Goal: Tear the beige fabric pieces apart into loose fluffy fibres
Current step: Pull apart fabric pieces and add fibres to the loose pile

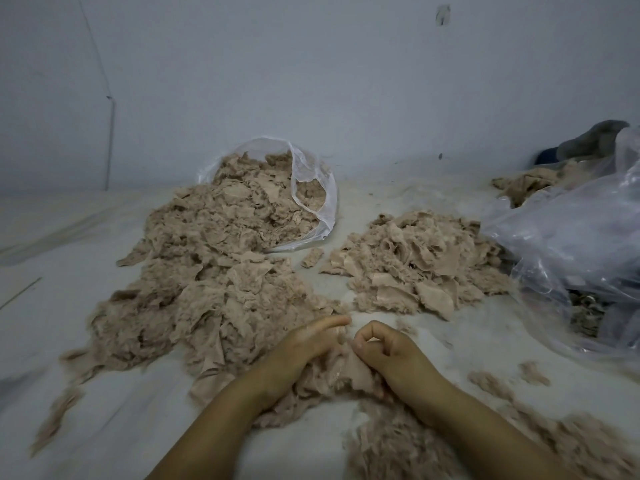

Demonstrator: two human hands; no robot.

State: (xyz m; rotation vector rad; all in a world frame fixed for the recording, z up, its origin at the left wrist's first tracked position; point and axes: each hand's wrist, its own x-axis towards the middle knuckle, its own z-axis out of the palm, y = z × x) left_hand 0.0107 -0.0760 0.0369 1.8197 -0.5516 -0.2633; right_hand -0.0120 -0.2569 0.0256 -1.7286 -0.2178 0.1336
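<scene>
At bottom centre of the pale grey surface (104,393), both hands meet over one beige fabric piece (346,374) bunched between them. Left hand (304,348): index finger straight, pointing right, other fingers curled into the fabric's upper edge. Right hand (388,351): fingers curled tight, pinching the same edge, almost touching the left. Piece crumpled, long axis roughly left-right. Large heap of beige fabric scraps (214,271) spills from a clear plastic bag (322,188) left; smaller beige pile (422,261) right; loose fluffy beige fibres (398,441) lie nearest the camera, under the right forearm.
</scene>
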